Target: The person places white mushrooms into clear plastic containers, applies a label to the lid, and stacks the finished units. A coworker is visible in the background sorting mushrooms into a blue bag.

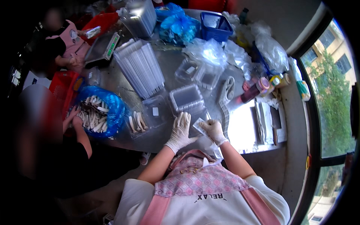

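My gloved left hand [181, 133] lies with fingers spread at the near edge of a clear plastic clamshell container [186, 98]; nothing shows in its grasp. To its right my gloved right hand [215, 131] pinches a strip of white labels [198, 126], which hangs down towards my apron. More of a label strip [224, 104] lies looped on the metal table beyond that hand. Left of my left hand sits an opened clear container [155, 111], with a white label on one half and several pale long-stemmed mushrooms [137, 121] in the other.
Stacked clear containers [139, 67] stand behind. A blue bag of mushrooms [115, 112] is at the left, with a co-worker's hands in it. Another person stands by a scale [102, 47]. Bottles [254, 90] and a knife [275, 126] lie right, with a blue basket [216, 28] at the back.
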Demonstrator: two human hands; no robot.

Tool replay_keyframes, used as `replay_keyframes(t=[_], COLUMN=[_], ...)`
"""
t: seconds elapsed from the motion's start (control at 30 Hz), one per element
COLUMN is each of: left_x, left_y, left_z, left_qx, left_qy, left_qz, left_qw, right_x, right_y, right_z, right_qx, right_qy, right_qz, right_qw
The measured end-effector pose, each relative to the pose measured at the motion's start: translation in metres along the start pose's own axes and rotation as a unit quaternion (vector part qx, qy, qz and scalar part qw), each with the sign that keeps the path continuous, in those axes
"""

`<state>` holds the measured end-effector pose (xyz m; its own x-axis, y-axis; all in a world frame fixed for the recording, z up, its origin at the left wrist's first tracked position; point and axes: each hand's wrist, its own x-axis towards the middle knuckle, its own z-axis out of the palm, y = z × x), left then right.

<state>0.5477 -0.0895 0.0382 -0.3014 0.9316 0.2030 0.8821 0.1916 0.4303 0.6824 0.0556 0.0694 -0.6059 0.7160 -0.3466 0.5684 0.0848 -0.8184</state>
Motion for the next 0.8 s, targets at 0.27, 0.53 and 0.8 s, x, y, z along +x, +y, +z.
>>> replay_keyframes(t=[0.27,0.53,0.8], left_x=[-0.007,-0.003,0.016], left_y=[-0.001,0.006,0.008], left_z=[0.01,-0.001,-0.027], left_qx=[0.014,0.066,0.021], left_qy=[0.021,-0.015,-0.028], left_qz=[0.005,0.0,0.022], left_qw=[1.0,0.998,0.999], right_x=[0.004,0.0,-0.03], right_y=[-0.013,-0.024,0.011], right_z=[0.015,0.01,-0.028], right_qx=[-0.073,-0.163,0.076], right_qy=[0.035,-0.047,-0.229], right_qz=[-0.032,0.021,0.032], right_qw=[0.996,0.985,0.97])
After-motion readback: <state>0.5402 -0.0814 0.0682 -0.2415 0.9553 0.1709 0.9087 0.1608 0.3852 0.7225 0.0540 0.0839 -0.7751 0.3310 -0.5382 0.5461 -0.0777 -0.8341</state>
